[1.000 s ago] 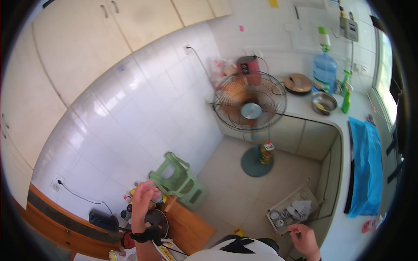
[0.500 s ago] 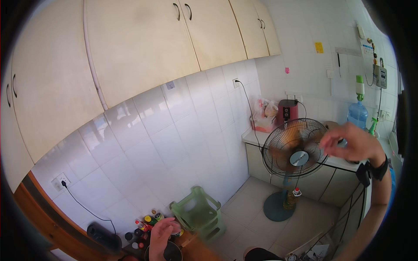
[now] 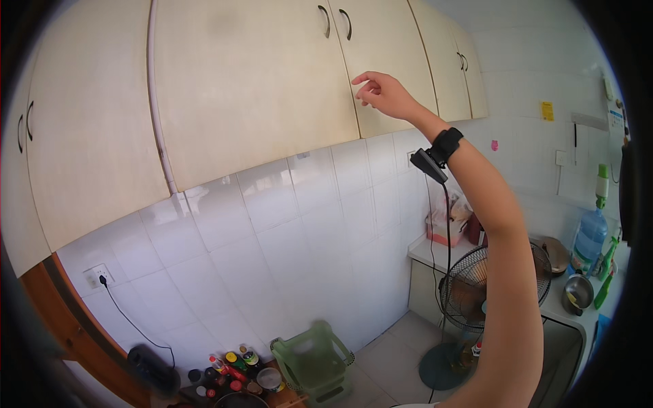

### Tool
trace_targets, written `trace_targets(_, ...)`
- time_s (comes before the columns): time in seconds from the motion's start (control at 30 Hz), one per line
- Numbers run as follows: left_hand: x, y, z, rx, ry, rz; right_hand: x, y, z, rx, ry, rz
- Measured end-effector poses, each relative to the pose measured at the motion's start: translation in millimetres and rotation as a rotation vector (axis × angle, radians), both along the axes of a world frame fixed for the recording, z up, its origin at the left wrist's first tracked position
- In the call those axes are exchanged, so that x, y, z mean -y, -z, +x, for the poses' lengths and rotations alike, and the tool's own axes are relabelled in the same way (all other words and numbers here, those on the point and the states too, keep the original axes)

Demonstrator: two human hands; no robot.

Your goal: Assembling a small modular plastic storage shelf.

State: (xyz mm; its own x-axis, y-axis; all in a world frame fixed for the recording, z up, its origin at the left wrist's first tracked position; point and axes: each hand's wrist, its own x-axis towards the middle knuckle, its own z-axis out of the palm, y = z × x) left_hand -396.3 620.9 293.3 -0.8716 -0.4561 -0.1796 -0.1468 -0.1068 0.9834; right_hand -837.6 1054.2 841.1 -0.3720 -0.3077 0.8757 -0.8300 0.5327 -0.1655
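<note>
My right hand is raised in front of the cream wall cabinet, below a pair of dark curved handles such as the right one. Its index finger points left and the other fingers curl loosely apart, with nothing held. Whether the fingertips touch the cabinet door I cannot tell. A black strap with a small device is on my right wrist, and a cable hangs from it. My left hand is out of the picture.
Below stand a green plastic stool, several sauce bottles and a dark cylinder. Partly behind my forearm is a standing fan. On the right counter are a metal pot and a blue water bottle.
My right hand has risen and moved left, from beside the fan to the cabinet doors. My left hand has left the picture. The view has shifted left and up.
</note>
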Motion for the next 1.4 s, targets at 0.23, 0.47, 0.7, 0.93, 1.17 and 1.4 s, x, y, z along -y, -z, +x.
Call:
trace_targets(0.23, -28, 81, 40, 0.108, -0.2, -0.092, 40, -53, -78, -0.327, 0.08, -0.354)
trace_targets(0.47, -65, 48, 30, 0.323, -0.168, -0.109, 55, -120, -89, -0.297, -0.014, -0.448)
trace_targets(0.7, -75, 21, 22, 0.287, -0.228, -0.156, 50, -127, -54, -0.055, -0.209, -0.485)
trace_targets(0.93, -64, 47, 32, 0.236, -0.153, -0.159, 17, -134, 28, -0.084, -0.165, -0.255)
trace_targets(1.17, -60, 55, 34, 0.153, -0.043, -0.03, 20, -116, 119, 0.033, -0.03, -0.226)
trace_targets(1.4, -42, 141, 97, 0.118, 0.088, -0.072, 18, -119, 146, -0.121, -0.03, -0.298)
